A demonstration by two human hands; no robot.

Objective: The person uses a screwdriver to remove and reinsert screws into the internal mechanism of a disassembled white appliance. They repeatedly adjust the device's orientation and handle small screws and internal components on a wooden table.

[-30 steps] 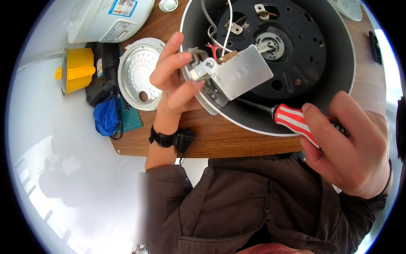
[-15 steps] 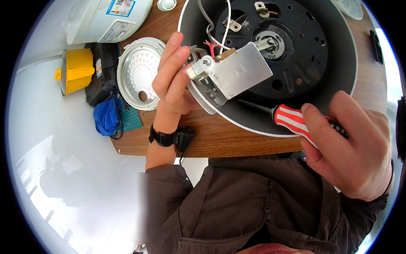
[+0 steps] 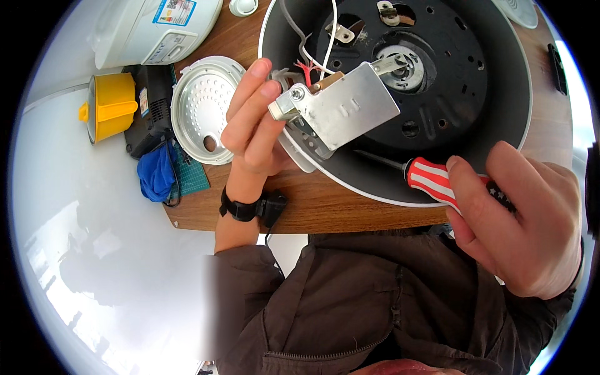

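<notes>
Grasping the screwdriver (image 3: 431, 180) in my right hand (image 3: 522, 215), fingers wrapped round its handle, I have its shaft inside the near wall of the round pot (image 3: 507, 119), which sits at the bench's (image 3: 319, 212) near edge. The tool's long axis runs from my right hand leftward and slightly toward the bench's far edge. Its tip sits just beside the flat metal box (image 3: 353, 107), near that box's lower corner; I cannot judge the depth between them.

The box lies tilted over the pot's near-left rim, with a screw (image 3: 297, 93) at its left end, beyond the tip. My left hand (image 3: 255, 134) is much nearer that screw, its raised fingers at the box's end; the thumb is hidden, so I cannot tell whether they pinch it. Red wire ends (image 3: 307, 70) and a white wire (image 3: 332, 37) stand behind the box.

For writing, the white cooker (image 3: 119, 37) at the bench's far left carries a blue-edged sticker (image 3: 175, 11), too small to read, and a grey panel (image 3: 167, 48) with slanted lettering. I make out none on the box; the screwdriver shows stripes and stars.
</notes>
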